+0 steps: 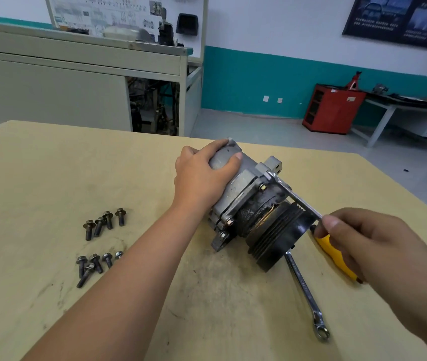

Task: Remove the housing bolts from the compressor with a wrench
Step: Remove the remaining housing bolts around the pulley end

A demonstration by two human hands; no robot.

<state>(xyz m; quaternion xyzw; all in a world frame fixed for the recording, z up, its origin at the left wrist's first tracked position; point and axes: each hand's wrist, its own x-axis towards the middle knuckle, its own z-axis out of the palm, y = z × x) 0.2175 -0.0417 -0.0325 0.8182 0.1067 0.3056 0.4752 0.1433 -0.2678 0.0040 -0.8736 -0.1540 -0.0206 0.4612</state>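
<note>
The grey compressor (249, 199) lies on its side on the wooden table (38, 173), black grooved pulley toward me. My left hand (204, 175) grips the rear of its housing. My right hand (363, 235) holds the near end of a silver wrench (297, 198), whose far end sits on a bolt at the housing's upper flange. Two bolt heads (262, 187) show on the flange face. A yellow-handled tool (337, 256) lies under my right hand.
Several removed bolts (104, 222) lie in two groups at left, the nearer group (95, 264) below. A second ring wrench (306, 293) lies on the table in front of the pulley. Beyond the table stand a grey cabinet (51, 95) and a red cabinet (333, 108).
</note>
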